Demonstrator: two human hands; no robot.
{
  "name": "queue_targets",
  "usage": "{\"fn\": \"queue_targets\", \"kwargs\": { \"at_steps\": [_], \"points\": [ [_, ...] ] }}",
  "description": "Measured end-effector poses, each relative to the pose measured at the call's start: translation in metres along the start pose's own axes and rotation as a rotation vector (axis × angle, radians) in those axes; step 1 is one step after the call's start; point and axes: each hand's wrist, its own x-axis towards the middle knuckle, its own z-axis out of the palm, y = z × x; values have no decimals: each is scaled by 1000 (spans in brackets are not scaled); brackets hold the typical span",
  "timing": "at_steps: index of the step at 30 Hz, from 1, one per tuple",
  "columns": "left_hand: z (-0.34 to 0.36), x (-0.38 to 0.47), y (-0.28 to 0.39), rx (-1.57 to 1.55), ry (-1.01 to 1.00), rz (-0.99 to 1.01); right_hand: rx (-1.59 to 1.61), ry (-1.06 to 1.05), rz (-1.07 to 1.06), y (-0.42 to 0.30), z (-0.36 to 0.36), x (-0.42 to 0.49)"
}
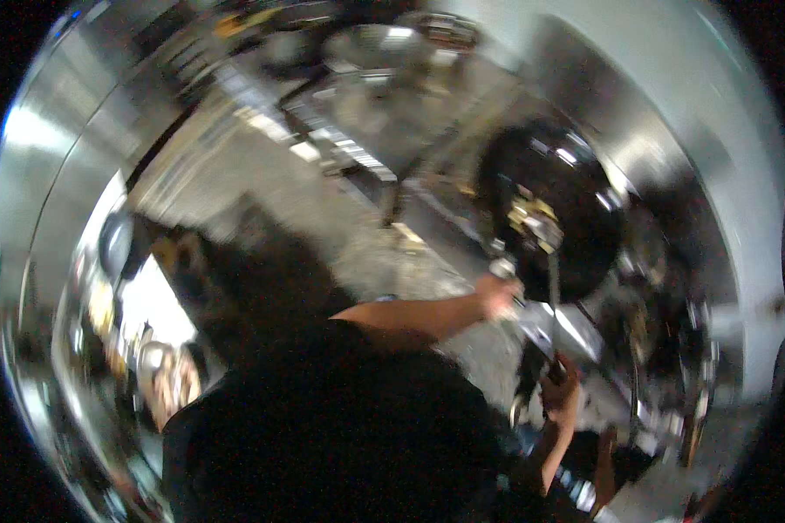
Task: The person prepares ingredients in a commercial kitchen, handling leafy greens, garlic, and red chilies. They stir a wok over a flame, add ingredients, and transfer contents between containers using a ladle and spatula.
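The picture is heavily blurred. A large dark wok [562, 163] stands at the right, with yellowish and pale food pieces [530, 212] in it. My right hand [559, 389] is closed around the handle of a long metal ladle or spatula [554, 287], whose head lies among the food. My left hand [497, 295] is at the wok's near-left edge, beside a small pale thing [502, 267]; blur hides whether it grips the wok, a cloth or something else.
A stove counter [445, 225] runs diagonally beside the wok. Another large metal pan [373, 49] stands at the top. A steel wall panel [628, 111] rises behind the wok. At lower left are a bowl [157, 359] and other containers. Another forearm [605, 467] shows at lower right.
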Motion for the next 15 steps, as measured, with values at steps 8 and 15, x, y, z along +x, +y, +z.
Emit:
{"fn": "queue_targets", "kwargs": {
  "at_steps": [8, 15],
  "points": [
    [-33, -58, 9, 113, -23, 103, 307, 51, -272, 6, 33, 30],
    [-178, -152, -101, 278, -163, 408, 794, -344, -538, -56, 61, 58]
  ]
}}
